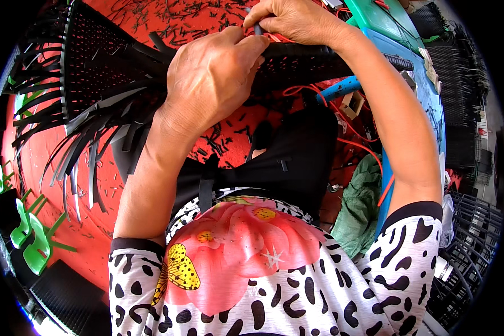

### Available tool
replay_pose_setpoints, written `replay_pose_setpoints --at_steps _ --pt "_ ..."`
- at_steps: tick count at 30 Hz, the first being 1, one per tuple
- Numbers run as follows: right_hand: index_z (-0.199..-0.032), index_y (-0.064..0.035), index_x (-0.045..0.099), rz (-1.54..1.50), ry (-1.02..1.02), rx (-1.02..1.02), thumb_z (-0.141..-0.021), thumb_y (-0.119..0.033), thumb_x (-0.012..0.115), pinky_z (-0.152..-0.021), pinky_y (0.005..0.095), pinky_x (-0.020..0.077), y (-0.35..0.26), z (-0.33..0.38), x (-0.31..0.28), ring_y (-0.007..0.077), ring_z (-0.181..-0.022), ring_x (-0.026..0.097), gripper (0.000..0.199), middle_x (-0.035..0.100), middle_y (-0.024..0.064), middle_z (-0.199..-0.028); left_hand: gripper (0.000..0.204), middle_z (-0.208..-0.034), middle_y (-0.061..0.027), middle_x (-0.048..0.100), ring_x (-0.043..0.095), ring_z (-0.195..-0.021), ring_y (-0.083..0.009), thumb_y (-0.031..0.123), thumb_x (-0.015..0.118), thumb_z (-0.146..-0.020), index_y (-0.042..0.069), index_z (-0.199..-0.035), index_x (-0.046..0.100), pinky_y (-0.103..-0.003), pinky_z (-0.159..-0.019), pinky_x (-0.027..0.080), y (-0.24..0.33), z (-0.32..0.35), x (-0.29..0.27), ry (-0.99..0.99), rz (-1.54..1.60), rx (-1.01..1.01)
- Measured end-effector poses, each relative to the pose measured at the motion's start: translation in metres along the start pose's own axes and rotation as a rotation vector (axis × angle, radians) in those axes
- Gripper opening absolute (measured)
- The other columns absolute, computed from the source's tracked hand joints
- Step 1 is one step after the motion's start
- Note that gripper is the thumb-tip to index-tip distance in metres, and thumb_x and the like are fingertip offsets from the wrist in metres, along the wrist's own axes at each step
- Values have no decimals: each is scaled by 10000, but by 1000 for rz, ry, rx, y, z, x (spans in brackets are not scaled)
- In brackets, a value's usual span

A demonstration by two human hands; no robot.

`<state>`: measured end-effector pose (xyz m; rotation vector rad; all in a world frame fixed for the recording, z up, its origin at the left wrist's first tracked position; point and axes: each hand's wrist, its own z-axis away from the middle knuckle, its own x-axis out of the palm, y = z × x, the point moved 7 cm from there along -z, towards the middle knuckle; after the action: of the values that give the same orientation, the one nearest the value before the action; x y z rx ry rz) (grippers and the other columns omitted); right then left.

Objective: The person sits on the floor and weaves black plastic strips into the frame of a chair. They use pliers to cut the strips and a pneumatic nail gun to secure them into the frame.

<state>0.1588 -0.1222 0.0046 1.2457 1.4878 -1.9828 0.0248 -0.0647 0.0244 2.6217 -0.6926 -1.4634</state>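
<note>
Left hand [210,75] clenched against black weaving [302,63], right hand [294,21] pinching dark strip [257,29], faint shirt marking [253,292] illegible

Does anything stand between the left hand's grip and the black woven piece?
Nothing visible does: the left hand's grip is right at the black woven piece. Black strips fan out to its left; the grip's palm side is hidden.

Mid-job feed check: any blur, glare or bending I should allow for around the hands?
Head view: left hand and right hand look reasonably sharp; head view: the black weave loses fine detail in its darkest patches; head view: the blue surface bows along the right side, and bright glare whitens the lower-left rim.
</note>
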Motion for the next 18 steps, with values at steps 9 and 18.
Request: replay_pose_setpoints --at_steps 9,18 --pt "-882 -20 722 -217 17 146 -786 -24 542 -638 316 523 -7 3 -4 191 -628 641 204 701 77 -747 319 -1031 -135 623 654 -829 -321 -58 644 -755 19 -1063 668 -381 -688 526 1 -1 -5 -12 92 16" --pt "-997 40 648 -663 -92 247 -808 36 581 -643 316 509 31 -5 18 193 -715 616 200 650 105 -854 359 -1158 -151 616 671 -867 -316 -115 645 -726 11 -1061 674 -357 -725 539 5 -5 -8 6 123 20"
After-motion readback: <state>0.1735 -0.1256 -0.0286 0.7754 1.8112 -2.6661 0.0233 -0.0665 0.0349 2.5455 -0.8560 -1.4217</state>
